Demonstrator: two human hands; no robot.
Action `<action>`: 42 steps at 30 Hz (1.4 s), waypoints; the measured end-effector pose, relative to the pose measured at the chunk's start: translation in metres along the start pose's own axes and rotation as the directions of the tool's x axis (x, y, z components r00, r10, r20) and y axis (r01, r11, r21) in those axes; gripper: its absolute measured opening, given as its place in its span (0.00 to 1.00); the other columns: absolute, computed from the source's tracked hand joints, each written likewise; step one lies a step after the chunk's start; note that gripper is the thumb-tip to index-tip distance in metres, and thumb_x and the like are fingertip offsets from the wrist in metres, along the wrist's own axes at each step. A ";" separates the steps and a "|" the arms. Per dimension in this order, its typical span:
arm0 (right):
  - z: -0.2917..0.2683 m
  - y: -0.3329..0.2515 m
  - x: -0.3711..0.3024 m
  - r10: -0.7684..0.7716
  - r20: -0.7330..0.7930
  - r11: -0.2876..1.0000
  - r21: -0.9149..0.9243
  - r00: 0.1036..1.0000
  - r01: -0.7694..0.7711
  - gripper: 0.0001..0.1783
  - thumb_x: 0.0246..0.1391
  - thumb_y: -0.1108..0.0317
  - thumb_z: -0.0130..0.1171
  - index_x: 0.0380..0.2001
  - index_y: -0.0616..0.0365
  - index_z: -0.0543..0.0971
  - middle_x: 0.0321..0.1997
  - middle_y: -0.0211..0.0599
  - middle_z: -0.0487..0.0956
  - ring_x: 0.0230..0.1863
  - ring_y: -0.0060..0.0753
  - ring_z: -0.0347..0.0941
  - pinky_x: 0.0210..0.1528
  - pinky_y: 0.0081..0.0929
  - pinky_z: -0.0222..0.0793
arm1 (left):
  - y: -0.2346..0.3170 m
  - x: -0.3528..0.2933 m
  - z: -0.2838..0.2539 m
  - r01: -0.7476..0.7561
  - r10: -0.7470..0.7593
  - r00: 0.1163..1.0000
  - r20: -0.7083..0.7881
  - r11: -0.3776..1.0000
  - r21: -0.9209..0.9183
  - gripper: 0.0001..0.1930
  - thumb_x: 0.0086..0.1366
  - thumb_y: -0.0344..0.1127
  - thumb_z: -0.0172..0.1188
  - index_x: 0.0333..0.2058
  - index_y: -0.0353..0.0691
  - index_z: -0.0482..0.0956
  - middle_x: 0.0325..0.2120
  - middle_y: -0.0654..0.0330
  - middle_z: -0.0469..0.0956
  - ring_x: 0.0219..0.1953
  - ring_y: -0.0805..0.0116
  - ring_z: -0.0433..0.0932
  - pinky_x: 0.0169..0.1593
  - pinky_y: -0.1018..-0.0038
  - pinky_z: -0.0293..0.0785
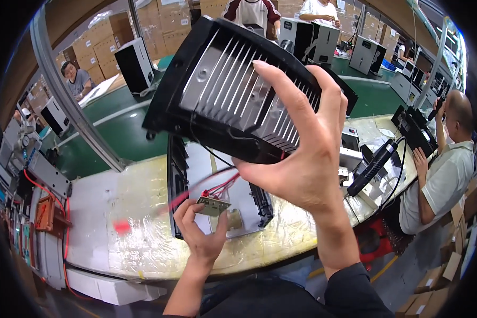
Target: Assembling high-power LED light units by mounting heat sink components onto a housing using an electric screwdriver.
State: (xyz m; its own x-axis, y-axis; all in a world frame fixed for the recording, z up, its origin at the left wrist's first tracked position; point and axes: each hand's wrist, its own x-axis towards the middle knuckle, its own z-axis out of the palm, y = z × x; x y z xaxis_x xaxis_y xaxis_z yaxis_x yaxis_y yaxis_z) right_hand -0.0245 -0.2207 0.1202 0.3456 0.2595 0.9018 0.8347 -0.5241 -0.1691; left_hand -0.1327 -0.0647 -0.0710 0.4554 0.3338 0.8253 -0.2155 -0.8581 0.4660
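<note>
My right hand grips a black housing with a finned silver metal heat sink, holding it tilted up above the table. Its thumb is at the lower edge and the fingers reach across the fins. Lower and to the left, my left hand pinches a small circuit board between thumb and fingers. Red wires rise from the board toward the housing, and a red connector hangs blurred to the left. Beneath both hands lies a shallow black-sided case part with a pale inner face, partly hidden by them.
The table has a shiny plastic covering. On its right lies a black handheld tool with a cable, beside white parts. A co-worker sits there holding a black panel. A green conveyor carries black-and-white units beyond an upright metal post.
</note>
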 end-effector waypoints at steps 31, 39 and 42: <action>0.101 0.052 -0.035 -0.263 0.711 0.945 0.052 0.652 0.324 0.44 0.23 0.58 0.75 0.55 0.44 0.80 0.46 0.50 0.74 0.53 0.51 0.69 0.51 0.44 0.62 | 0.000 0.028 0.010 0.274 -0.056 0.606 0.794 0.951 -0.142 0.20 0.51 0.21 0.68 0.46 0.33 0.84 0.53 0.41 0.76 0.60 0.42 0.72 0.64 0.61 0.68; 0.089 0.055 -0.026 -0.218 0.741 0.957 0.035 0.635 0.288 0.42 0.23 0.58 0.74 0.53 0.43 0.83 0.45 0.49 0.75 0.53 0.52 0.69 0.55 0.49 0.61 | 0.007 0.032 0.012 0.304 -0.060 0.569 0.821 0.942 -0.142 0.21 0.50 0.21 0.69 0.46 0.37 0.85 0.55 0.42 0.76 0.61 0.43 0.72 0.63 0.61 0.68; 0.086 0.053 -0.023 -0.173 0.770 0.952 -0.029 0.614 0.304 0.42 0.22 0.57 0.74 0.52 0.44 0.84 0.43 0.50 0.75 0.52 0.52 0.69 0.56 0.49 0.60 | 0.009 0.033 0.010 0.320 -0.063 0.547 0.834 0.937 -0.139 0.22 0.50 0.21 0.70 0.47 0.38 0.85 0.56 0.42 0.75 0.61 0.42 0.72 0.63 0.61 0.68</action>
State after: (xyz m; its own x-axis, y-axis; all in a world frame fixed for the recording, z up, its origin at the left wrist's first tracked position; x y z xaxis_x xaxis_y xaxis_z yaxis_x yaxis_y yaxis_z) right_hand 0.0492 -0.1847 0.0564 0.3981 0.8745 0.2771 0.8876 -0.4435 0.1245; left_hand -0.1109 -0.0657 -0.0427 0.9837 -0.0887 0.1564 -0.1764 -0.6434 0.7449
